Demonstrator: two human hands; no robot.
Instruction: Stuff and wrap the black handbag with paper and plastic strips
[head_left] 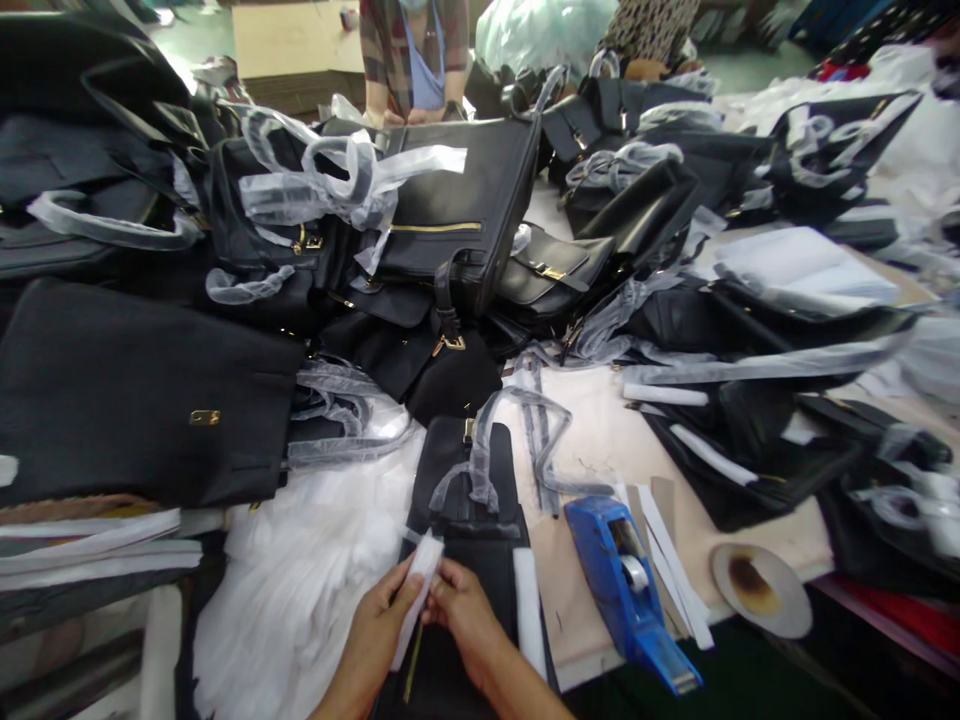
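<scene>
My left hand point(379, 620) is closed on a white folded strip point(429, 560), thumb on top, and the strip stands slanted above a black bag point(480, 555). Close beside it, my right hand point(466, 612) has its thumb and fingers pinched together at the strip's right edge. The bag lies under both hands, with a gold zipper point(413, 662) partly showing below them. Its flap point(442, 465) has a gold buckle and a plastic-wrapped strap point(484, 460). Another white roll point(529, 610) lies along the bag's right side.
A blue tape dispenser point(622, 580) stands to the right, beside white and grey strips point(675, 570) and a round disc with a brown stain point(761, 590). White soft sheets point(300, 600) are heaped at left. Several black bags surround the workspace. A person point(412, 60) stands opposite.
</scene>
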